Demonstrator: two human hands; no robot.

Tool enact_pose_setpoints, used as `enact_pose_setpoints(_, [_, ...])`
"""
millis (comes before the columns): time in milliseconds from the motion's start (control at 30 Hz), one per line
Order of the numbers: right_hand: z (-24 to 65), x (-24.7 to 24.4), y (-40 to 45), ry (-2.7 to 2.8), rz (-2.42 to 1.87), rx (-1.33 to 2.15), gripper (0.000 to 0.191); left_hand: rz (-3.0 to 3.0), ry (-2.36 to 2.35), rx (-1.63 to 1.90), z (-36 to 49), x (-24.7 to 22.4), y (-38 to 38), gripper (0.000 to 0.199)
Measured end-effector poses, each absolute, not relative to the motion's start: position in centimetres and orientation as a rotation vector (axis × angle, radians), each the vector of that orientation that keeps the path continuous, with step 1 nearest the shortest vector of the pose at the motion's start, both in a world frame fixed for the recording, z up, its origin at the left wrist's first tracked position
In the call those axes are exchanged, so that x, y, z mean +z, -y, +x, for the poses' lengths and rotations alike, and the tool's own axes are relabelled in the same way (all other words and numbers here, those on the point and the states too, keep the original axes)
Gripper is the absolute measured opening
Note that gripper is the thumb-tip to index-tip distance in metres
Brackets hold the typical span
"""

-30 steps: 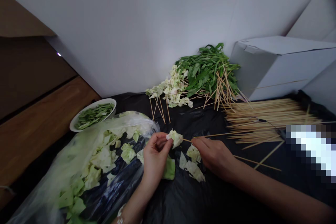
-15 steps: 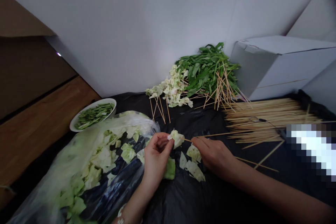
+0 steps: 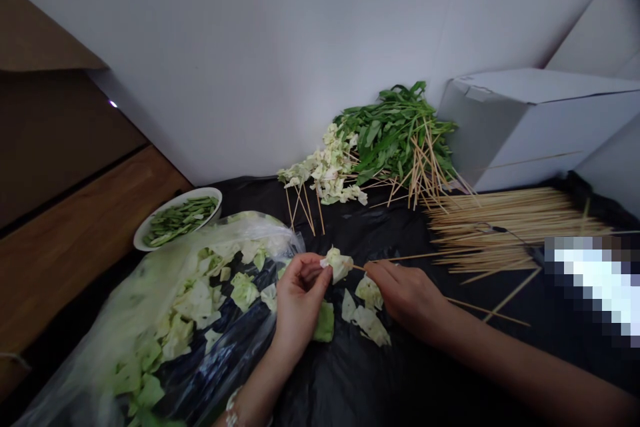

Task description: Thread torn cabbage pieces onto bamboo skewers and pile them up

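Between thumb and fingers, my left hand (image 3: 303, 297) pinches a folded pale cabbage leaf (image 3: 339, 264). My right hand (image 3: 407, 292) is closed around a thin wooden skewer (image 3: 358, 268), whose front part runs into that leaf. Loose cabbage pieces (image 3: 371, 324) lie on the black sheet below and between my hands. A greener piece (image 3: 325, 321) sits just right of my left wrist. On the left, a clear plastic bag (image 3: 115, 300) spreads open with many cabbage pieces (image 3: 193, 303) in it.
A white bowl (image 3: 140, 237) of cut green beans stands at the back left. Skewered cabbage (image 3: 327, 170) and skewered leafy greens (image 3: 395, 130) are piled by the wall. Many bare skewers (image 3: 500, 223) lie at right, before a white box (image 3: 505, 127). Black plastic sheeting (image 3: 350, 387) covers the surface.
Almost nothing differs. Both hands keep their grip, and the cabbage leaf on the skewer has shifted very slightly to the right.
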State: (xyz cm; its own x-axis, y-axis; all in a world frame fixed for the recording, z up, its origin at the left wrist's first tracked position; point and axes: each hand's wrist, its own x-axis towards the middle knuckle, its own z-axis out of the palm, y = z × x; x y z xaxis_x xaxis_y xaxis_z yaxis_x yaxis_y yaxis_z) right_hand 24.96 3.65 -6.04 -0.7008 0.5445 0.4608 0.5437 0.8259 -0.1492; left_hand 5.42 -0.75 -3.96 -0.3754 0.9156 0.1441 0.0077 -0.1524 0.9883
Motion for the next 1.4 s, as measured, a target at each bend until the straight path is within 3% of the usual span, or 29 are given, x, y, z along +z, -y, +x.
enact_pose_setpoints(333, [24.8,-5.8,-3.8,2.473,-0.78,0.173,0.033,1.064,-1.328,1.564,5.8,-4.1,0.9,0.018])
enact_pose_setpoints(500, [25.7,-5.3,-5.3,2.356,-0.835,0.067,0.023,1.116,-1.297,1.491,5.8,-4.5,0.9,0.052])
enact_pose_setpoints(567, [26.2,-5.1,-6.0,2.277,-0.871,0.026,0.021,1.27,-1.397,1.474,5.6,-4.8,1.0,0.048])
enact_pose_setpoints(700, [26.6,-4.8,-6.7,2.224,-0.873,-0.029,0.021,1.917,-1.495,1.036,5.5,-4.6,1.6,0.03])
enact_pose_setpoints(800, [26.5,-4.9,-6.5,2.228,-0.856,-0.052,0.022,2.236,-1.42,0.642,5.9,-4.3,2.1,0.042])
enact_pose_setpoints(900, [26.3,-5.0,-6.4,2.245,-0.848,-0.059,0.022,2.328,-1.403,0.491,6.0,-4.4,2.2,0.049])
enact_pose_setpoints(1133, [26.2,-5.3,-6.3,2.254,-0.842,-0.068,0.022,2.145,-1.356,0.802,6.0,-5.0,1.9,0.032])
enact_pose_setpoints(1267, [26.2,-5.3,-6.3,2.259,-0.836,-0.059,0.022,1.971,-1.372,0.997,6.1,-4.5,1.8,0.011])
enact_pose_setpoints(1400, [26.2,-5.3,-6.2,2.255,-0.84,-0.05,0.022,1.857,-1.487,0.998,6.3,-4.2,1.8,0.013])
